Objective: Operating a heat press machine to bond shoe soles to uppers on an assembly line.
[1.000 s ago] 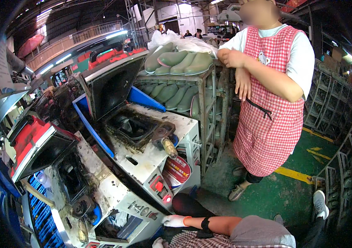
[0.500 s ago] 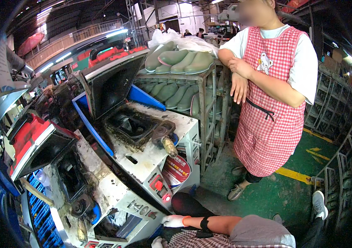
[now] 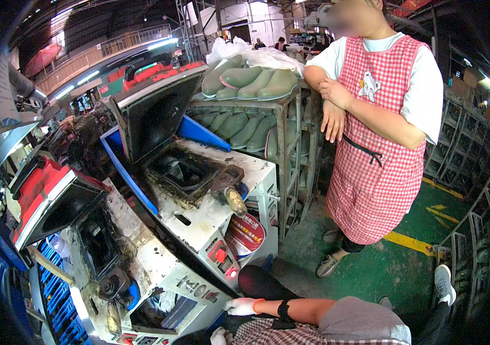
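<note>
My right hand (image 3: 242, 306), in a white glove with an orange cuff, lies low at the front corner of the nearer machine (image 3: 190, 293). Its fingers are loosely extended, with nothing visible in them. A black band circles that forearm. Below it, at the lower edge, only part of my left hand (image 3: 220, 336) shows, also in a white glove; its fingers are too cut off to read. Both hands are beside my checked apron (image 3: 274, 333). Farther back stands a second white machine (image 3: 199, 221), its black-lined lid (image 3: 156, 118) raised, with a worn handle (image 3: 236, 202) at its front.
A metal rack (image 3: 284, 155) holds several green boot-shaped pieces (image 3: 249, 83). Beside it a person in a red checked apron (image 3: 377, 144) leans with arms crossed. More racks (image 3: 463, 144) line the right side. Yellow lines (image 3: 409, 242) mark the green floor.
</note>
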Available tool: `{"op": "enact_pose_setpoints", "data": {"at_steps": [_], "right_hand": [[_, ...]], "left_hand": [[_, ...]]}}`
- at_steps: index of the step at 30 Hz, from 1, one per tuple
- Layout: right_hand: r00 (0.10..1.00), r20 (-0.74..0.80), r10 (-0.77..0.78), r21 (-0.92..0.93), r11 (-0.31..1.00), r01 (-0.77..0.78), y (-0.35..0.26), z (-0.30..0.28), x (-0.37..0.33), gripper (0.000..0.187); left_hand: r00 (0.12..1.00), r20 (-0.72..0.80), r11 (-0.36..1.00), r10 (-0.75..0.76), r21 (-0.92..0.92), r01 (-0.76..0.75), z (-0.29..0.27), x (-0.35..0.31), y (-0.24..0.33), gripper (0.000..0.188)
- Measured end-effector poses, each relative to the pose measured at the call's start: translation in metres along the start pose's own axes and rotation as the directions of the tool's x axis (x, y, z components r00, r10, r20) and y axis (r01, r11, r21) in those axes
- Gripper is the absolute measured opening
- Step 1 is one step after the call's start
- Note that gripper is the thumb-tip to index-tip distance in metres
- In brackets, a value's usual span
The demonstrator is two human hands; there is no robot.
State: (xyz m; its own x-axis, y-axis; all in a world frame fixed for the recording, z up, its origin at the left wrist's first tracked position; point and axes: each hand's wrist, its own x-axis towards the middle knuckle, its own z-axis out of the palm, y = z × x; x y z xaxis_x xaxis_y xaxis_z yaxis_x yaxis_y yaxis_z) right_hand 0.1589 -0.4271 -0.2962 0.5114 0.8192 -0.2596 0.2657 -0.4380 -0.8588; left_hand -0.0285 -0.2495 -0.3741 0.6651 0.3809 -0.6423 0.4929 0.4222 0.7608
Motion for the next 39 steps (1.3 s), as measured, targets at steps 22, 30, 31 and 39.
{"op": "enact_pose_setpoints", "data": {"at_steps": [22,30,31,39], "right_hand": [[0.997,0.063,0.044,-0.065,0.997,-0.040,-0.017,-0.005,-0.005,0.041],[0.999,0.039,0.011,-0.052,0.999,-0.009,-0.006,0.000,0.000,0.039],[0.999,0.041,0.005,-0.045,0.999,-0.003,-0.003,0.002,0.001,0.040],[0.998,0.058,-0.002,-0.077,0.997,0.006,-0.001,0.003,0.003,0.041]], "left_hand": [[0.998,0.019,0.978,0.062,0.196,-0.065,-0.010,0.014,-0.008,0.041],[0.997,0.018,0.972,0.070,0.222,-0.072,-0.006,0.011,-0.006,0.041],[0.998,0.013,0.975,0.056,0.213,-0.057,-0.005,0.010,-0.005,0.041],[0.994,0.026,0.974,0.107,0.200,-0.110,-0.005,0.007,-0.005,0.041]]}}
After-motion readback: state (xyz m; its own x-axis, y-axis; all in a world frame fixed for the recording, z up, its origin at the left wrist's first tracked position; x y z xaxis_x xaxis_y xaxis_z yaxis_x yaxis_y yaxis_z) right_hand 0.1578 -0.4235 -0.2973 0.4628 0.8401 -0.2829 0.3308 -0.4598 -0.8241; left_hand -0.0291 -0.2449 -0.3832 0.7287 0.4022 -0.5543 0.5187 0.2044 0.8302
